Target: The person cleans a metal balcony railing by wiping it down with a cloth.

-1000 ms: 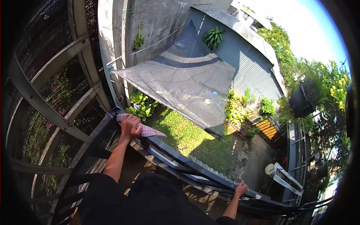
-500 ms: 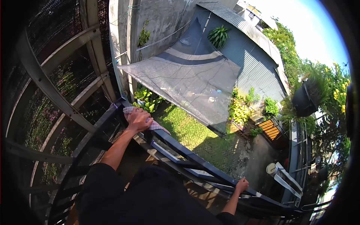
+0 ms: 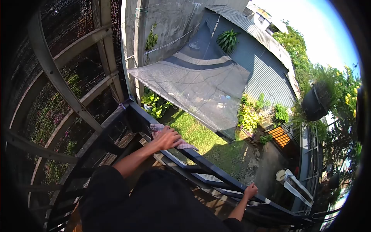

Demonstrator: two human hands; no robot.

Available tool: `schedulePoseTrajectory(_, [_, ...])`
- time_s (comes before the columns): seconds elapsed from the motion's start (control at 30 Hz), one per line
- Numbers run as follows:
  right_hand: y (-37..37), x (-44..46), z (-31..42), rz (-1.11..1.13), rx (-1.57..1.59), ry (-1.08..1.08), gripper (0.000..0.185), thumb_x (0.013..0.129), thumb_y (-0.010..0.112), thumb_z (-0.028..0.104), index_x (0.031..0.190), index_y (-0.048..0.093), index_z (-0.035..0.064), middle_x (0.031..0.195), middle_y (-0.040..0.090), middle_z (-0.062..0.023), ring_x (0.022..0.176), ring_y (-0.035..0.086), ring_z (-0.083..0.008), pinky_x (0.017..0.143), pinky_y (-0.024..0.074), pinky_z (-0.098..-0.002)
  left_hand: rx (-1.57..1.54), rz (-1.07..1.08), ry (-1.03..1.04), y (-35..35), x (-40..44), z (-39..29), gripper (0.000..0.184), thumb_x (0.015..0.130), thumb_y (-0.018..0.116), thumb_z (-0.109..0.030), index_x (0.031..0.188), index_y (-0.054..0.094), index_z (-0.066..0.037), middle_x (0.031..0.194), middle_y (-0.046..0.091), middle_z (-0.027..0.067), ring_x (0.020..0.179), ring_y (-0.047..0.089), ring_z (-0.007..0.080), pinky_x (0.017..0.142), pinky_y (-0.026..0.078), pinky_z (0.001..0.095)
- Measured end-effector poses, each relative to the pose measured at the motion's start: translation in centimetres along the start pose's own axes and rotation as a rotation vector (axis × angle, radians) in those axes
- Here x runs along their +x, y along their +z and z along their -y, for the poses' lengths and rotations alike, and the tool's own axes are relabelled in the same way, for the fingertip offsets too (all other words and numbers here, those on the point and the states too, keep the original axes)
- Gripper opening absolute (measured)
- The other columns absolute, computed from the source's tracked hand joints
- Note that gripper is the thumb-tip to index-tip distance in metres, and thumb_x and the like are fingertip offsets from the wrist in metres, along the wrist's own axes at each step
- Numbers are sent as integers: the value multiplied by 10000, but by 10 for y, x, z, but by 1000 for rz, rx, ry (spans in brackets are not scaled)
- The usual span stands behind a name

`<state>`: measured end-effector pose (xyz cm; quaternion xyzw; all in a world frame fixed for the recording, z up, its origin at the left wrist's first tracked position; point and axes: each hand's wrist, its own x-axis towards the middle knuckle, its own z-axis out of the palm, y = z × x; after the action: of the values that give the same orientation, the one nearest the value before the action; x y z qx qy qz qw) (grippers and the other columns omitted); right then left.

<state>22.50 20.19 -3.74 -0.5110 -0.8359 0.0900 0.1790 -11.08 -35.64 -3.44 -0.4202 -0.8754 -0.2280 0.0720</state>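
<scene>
My left hand (image 3: 167,138) presses a checkered cloth (image 3: 188,145), pale with pinkish lines, onto the top of a dark metal railing (image 3: 208,165). The fingers curl over the cloth, which spreads out on both sides of the hand and droops past the rail's outer edge. Farther right, my right hand (image 3: 251,191) is closed around the same top rail. Black sleeves cover both upper arms, and my dark shirt hides part of the floor and the lower railing.
Beyond the railing lies a yard below, with grass (image 3: 197,133) and a grey shade net (image 3: 193,85) stretched over it. A slatted frame with dark netting (image 3: 58,92) rises at left. A hanging pot (image 3: 315,101) and a white cylindrical object (image 3: 281,176) are at right.
My left hand has slid the cloth along the rail, rightward and down, away from the corner post. My right hand stays on the rail. The view has shifted slightly.
</scene>
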Motion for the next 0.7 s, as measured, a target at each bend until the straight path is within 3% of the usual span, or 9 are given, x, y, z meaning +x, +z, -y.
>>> schedulePoseTrajectory(0.1, [5, 3, -5, -13, -45, 14, 538, 1091, 508, 408, 946, 803, -18, 881, 758, -254, 821, 729, -469, 762, 537, -568, -103, 38, 89, -5, 5, 20, 280, 1058, 657, -394, 1053, 775, -140, 956, 733, 33, 989, 650, 252, 1006, 404, 470])
schedulePoseTrajectory(0.23, [3, -2, 1, -104, 54, -12, 516, 1056, 604, 380, 824, 775, -47, 736, 725, -239, 756, 731, -439, 738, 516, -574, -234, 40, 85, -9, 5, 32, 271, 1069, 639, -390, 1038, 762, -151, 982, 742, 37, 1062, 670, 243, 1034, 390, 490])
schedulePoseTrajectory(0.33, [-3, -8, 8, -109, 36, 16, 516, 1061, 603, 391, 834, 787, -35, 748, 736, -230, 772, 734, -436, 756, 523, -574, -172, 45, 12, -19, -6, 57, 263, 1064, 648, -376, 1067, 771, -144, 1022, 753, 42, 1087, 674, 231, 1057, 395, 480])
schedulePoseTrajectory(0.4, [-2, -7, 8, -102, 48, 23, 516, 1063, 602, 392, 836, 793, -29, 753, 742, -223, 773, 735, -434, 763, 529, -571, -151, 28, -104, -38, -20, 75, 234, 1068, 654, -326, 1126, 768, -130, 1090, 760, 67, 1154, 684, 257, 1156, 364, 512])
schedulePoseTrajectory(0.5, [-5, -1, 2, 39, -43, 33, 501, 1096, 513, 442, 982, 826, 68, 915, 796, -178, 901, 766, -426, 821, 578, -555, -97, -62, -237, -64, -41, 113, 229, 1061, 661, -310, 1138, 760, -118, 1113, 758, 79, 1170, 683, 273, 1186, 350, 546])
schedulePoseTrajectory(0.6, [2, -2, 0, -72, 48, -18, 520, 1066, 600, 393, 828, 793, -26, 753, 744, -221, 766, 741, -418, 759, 536, -555, -36, -140, -360, -82, -53, 147, 236, 1054, 665, -305, 1143, 755, -106, 1128, 759, 85, 1172, 685, 281, 1195, 345, 566])
schedulePoseTrajectory(0.7, [6, 3, -7, -63, 41, -53, 519, 1066, 598, 391, 819, 792, -23, 756, 745, -219, 770, 743, -416, 757, 535, -551, -70, -244, -406, -82, -50, 156, 238, 1050, 666, -308, 1111, 767, -101, 1112, 765, 87, 1169, 691, 282, 1221, 328, 546])
